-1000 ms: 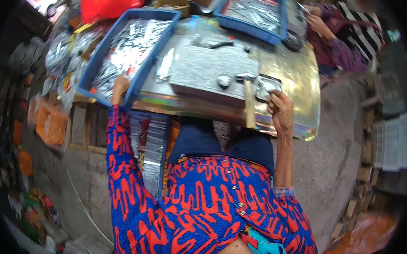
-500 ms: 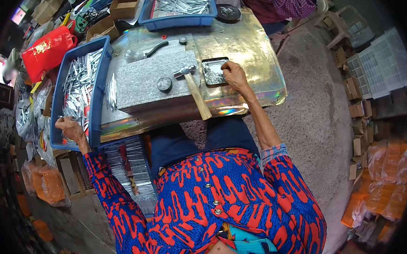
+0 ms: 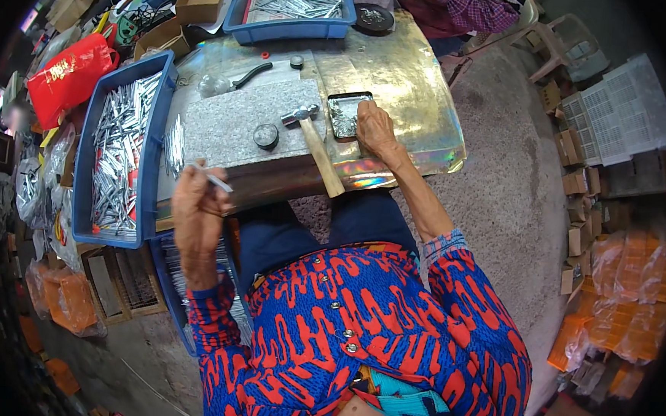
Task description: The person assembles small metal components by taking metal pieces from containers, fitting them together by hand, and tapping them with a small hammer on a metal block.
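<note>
In front of the table's left part is my left hand (image 3: 199,215), its fingers closed round a slim silver metal piece (image 3: 217,180). My right hand (image 3: 379,131) reaches over the right side of a small black-rimmed tray (image 3: 340,97) of tiny metal bits. Its fingers are bunched together at the tray, and what they pinch is hidden. Left of the tray, a hammer (image 3: 320,155) with a wooden handle has its head on a grey metal block (image 3: 224,117). A round black container (image 3: 266,136) rests on that block. Several slim metal pieces (image 3: 174,146) lie beside the block.
A blue bin (image 3: 149,189) full of silver pieces stands at the left, next to a red bag (image 3: 70,79). Another blue bin (image 3: 290,34) is at the table's far edge. Black-handled pliers (image 3: 251,75) lie behind the block. A co-worker's sleeve (image 3: 478,9) shows at the far right.
My left hand has moved right from the blue bin to the table's front, carrying a slim metal piece. My right hand stays at the tray, its fingers slightly shifted.
</note>
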Motion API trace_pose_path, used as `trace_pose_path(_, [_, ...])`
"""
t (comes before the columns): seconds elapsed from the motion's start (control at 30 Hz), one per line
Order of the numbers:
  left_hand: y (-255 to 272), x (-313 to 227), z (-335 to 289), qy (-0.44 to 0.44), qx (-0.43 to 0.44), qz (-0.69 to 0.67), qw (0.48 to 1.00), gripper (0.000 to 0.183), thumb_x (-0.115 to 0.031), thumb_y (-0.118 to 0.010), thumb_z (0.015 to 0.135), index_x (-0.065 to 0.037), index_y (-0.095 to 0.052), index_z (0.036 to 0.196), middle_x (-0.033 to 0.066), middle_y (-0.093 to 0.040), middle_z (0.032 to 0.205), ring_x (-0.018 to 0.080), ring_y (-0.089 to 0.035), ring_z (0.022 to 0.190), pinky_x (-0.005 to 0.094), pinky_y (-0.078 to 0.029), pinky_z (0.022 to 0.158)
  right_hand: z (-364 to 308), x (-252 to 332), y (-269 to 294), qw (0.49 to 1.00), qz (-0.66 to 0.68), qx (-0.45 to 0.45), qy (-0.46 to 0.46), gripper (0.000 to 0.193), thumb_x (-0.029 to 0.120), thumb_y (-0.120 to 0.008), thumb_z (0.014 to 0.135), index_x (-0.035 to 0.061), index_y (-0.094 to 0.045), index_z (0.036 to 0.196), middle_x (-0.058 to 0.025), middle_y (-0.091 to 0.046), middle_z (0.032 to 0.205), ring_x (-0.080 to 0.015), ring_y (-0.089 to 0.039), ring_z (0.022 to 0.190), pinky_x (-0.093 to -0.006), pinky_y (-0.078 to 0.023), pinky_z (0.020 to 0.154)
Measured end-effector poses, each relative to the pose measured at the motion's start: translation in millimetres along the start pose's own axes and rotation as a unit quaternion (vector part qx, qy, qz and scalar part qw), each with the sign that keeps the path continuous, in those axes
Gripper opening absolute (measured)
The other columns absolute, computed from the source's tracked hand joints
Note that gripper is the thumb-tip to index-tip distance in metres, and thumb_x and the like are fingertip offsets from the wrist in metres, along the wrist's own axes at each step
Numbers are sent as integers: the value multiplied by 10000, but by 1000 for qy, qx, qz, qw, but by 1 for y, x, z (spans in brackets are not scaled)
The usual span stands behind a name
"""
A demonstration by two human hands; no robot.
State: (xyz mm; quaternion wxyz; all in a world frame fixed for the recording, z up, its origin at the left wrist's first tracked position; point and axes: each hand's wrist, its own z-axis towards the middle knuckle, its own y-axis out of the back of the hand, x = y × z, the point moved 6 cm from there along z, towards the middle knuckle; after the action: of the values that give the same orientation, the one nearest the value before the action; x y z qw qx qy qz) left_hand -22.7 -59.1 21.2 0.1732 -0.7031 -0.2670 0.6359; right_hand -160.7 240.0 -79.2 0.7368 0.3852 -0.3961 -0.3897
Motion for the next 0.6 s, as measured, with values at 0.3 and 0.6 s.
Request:
trace_pose_path(0.3, [-52,48,7,75,108,-67,989,214,-64,-558,844,32,-473,1015,139,-581,879,162,-598,671,255,-525,549,5,-13,-6,999,34,31,-21,131,69,-498,699,-38,-458,762,-236,-523,729,-386,-570,621,-431,-476,555])
trace_pose_path(0.6, [-68,53,15,69,104,-32,992,150,-81,-552,854,0,-481,958,133,-592,835,154,-603,626,247,-528,518,-3,-37,-8,810,515,90,-267,107,78,-496,835,-20,-485,793,-92,-515,694,-151,-488,520,-275,-442,479])
